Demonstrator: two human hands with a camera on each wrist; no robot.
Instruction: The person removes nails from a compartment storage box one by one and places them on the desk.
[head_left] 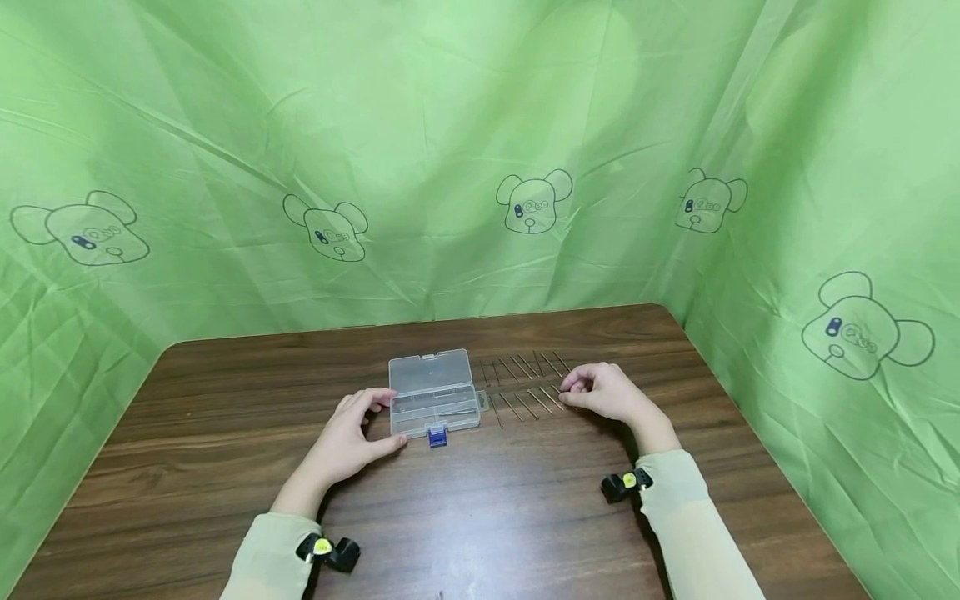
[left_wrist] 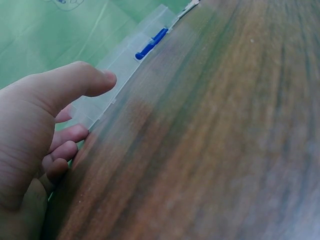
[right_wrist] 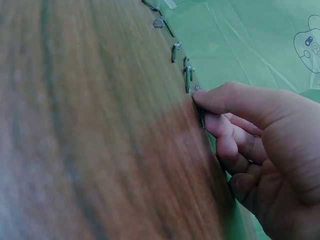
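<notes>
A clear plastic box (head_left: 433, 372) lies with its lid folded back and a blue latch (head_left: 437, 437) at its front. My left hand (head_left: 352, 436) holds the box's left end, thumb by the front corner and fingers by the far side. To the box's right, thin metal nails (head_left: 528, 406) lie slanted in two rows. My right hand (head_left: 606, 390) is at the right end of the nearer row, thumb and forefinger pinching a nail. In the right wrist view, nail heads (right_wrist: 158, 23) show beyond the thumb; the fingers partly hide the pinched nail.
The brown wooden table (head_left: 480, 517) has its far edge against a green curtain (head_left: 420, 167) printed with cartoon heads. A small clear tab (head_left: 482, 401) sticks out by the box's right end. Both wrists wear black camera mounts (head_left: 627, 483).
</notes>
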